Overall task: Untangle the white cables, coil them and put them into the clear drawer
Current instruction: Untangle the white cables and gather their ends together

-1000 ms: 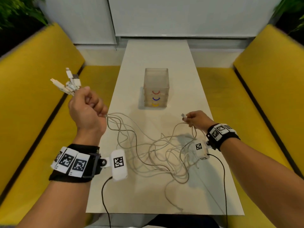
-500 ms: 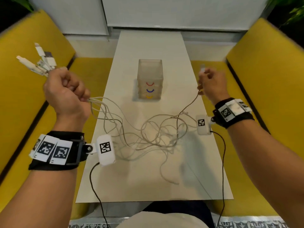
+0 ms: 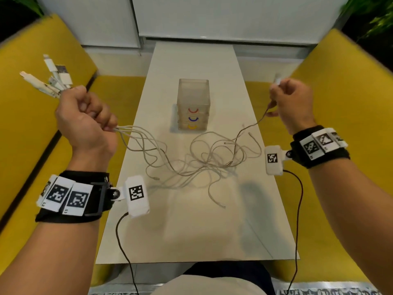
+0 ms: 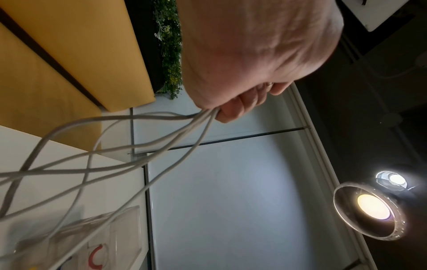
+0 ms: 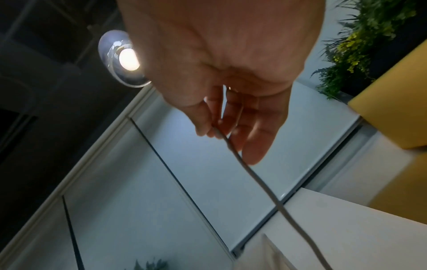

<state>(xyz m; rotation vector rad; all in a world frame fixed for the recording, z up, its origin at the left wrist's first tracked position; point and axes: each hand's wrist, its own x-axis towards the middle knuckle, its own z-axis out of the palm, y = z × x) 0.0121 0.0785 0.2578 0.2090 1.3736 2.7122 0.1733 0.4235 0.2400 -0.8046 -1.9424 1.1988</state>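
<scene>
Untangling: my left grip [image 3: 85,122] clenched plug bundle [image 3: 51,80], right grip [image 3: 290,103] pinched one cable [image 3: 248,128]; tangle [image 3: 204,162] mid-table; next, draw it free.

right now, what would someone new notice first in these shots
The tangle of thin white cables sprawled over the middle of the long white table, with a small clear plastic drawer tower standing just beyond it. The left hand grips a bunch of cable ends with white plugs fanning out above; the right hand pinches one cable end, raised at the right.
</scene>
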